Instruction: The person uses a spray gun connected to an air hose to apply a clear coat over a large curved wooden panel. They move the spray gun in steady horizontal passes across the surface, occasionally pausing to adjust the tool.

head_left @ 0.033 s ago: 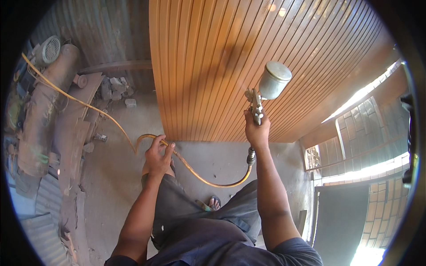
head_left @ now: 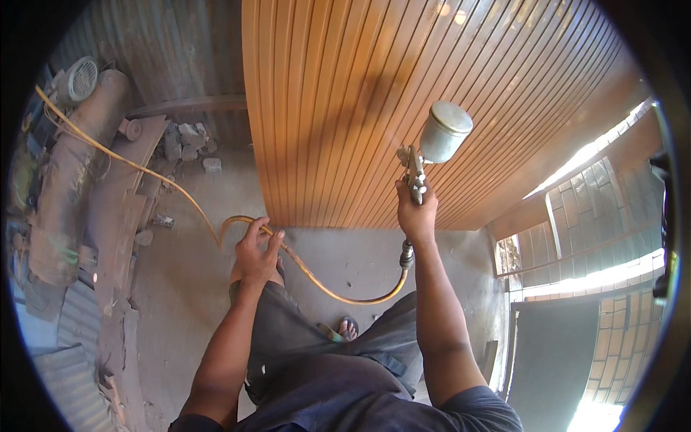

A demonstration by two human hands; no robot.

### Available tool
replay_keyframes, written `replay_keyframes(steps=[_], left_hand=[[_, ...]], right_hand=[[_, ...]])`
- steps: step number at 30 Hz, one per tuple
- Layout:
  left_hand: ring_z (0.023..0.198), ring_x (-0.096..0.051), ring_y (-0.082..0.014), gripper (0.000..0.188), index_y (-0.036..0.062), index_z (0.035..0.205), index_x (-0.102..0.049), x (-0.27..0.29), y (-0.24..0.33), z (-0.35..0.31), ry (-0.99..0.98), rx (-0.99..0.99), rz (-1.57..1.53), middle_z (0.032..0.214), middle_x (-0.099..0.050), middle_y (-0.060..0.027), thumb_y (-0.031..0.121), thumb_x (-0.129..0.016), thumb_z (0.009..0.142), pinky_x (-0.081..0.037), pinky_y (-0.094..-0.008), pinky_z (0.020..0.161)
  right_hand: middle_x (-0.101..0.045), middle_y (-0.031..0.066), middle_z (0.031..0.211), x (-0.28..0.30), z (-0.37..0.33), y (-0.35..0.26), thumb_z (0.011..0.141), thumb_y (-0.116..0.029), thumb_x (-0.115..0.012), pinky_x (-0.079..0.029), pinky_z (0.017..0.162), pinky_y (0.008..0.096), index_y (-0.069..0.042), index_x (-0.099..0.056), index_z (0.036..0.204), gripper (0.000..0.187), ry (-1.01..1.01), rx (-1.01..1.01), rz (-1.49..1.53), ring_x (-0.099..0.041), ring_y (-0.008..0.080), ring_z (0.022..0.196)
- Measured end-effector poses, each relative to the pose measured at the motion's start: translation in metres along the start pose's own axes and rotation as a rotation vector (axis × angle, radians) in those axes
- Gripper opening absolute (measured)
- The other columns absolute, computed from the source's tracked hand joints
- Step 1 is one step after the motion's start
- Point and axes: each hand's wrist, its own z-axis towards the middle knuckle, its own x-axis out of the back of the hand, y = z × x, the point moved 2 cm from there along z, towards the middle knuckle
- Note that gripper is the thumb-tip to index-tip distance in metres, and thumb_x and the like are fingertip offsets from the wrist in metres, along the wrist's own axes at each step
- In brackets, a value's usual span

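Observation:
My right hand (head_left: 417, 212) is closed around the handle of a metal spray gun (head_left: 414, 173). A silvery lidded paint cup (head_left: 444, 133) sits on the gun's upper right. From the coupling below that hand, a yellow air hose (head_left: 327, 289) sags in a loop across to my left hand (head_left: 258, 252), whose fingers are wrapped round it. Standing before me is a large orange-brown panel (head_left: 317, 115) with close vertical grooves. The gun is held in front of its lower right part, and a dark shadow falls on the grooves to the left.
At the left, a dusty air compressor tank (head_left: 68, 209) lies beside boards (head_left: 129, 216). Broken blocks (head_left: 191, 140) rest on the grey floor (head_left: 187, 288) near a corrugated metal wall (head_left: 165, 50). From my left hand the hose runs toward the compressor. Bright gaps show in the wall at right.

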Motion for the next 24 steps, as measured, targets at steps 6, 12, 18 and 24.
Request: replay_keyframes(steps=[6,12,18,24], left_hand=[[0.087,-0.078,-0.0191,0.042,-0.0026,0.127,-0.069,-0.002,0.006,0.000,0.012,-0.141,0.091,0.093,-0.079,-0.0145,0.024,-0.082,0.096,-0.059,-0.0328,0.083],[0.089,-0.079,-0.0234,0.043,-0.0013,0.125,-0.072,-0.007,0.008,-0.003,-0.051,-0.121,0.215,0.093,-0.080,-0.0151,0.027,-0.084,0.095,-0.060,-0.0349,0.085],[0.090,-0.080,-0.0264,0.041,-0.0001,0.121,-0.074,-0.019,-0.008,0.012,-0.086,0.197,0.438,0.109,-0.080,-0.0186,0.027,-0.086,0.093,-0.062,-0.0380,0.080],[0.081,-0.068,-0.0159,0.062,0.0021,0.153,-0.051,-0.045,-0.051,0.032,0.028,0.534,-0.251,0.095,-0.071,-0.0075,0.018,-0.080,0.100,-0.054,-0.0304,0.074]], right_hand=[[-0.068,0.0149,0.076,-0.025,-0.032,0.048,0.098,-0.016,-0.078,-0.054,0.070,0.0421,-0.001,-0.063,0.098,0.020,-0.011,-0.048,-0.006,-0.067,0.0292,0.068],[-0.070,0.0171,0.079,-0.052,-0.058,0.097,0.097,-0.019,-0.078,-0.056,0.073,0.0461,-0.003,-0.065,0.100,0.021,-0.037,-0.117,-0.033,-0.070,0.0372,0.074],[-0.070,0.0186,0.079,-0.075,-0.081,0.145,0.098,-0.020,-0.078,-0.056,0.074,0.0479,-0.002,-0.065,0.102,0.023,-0.045,-0.190,-0.051,-0.071,0.0393,0.074],[-0.071,0.0204,0.081,-0.101,-0.101,0.188,0.097,-0.020,-0.079,-0.056,0.073,0.0486,-0.002,-0.066,0.104,0.023,-0.063,-0.266,-0.051,-0.071,0.0412,0.074]])
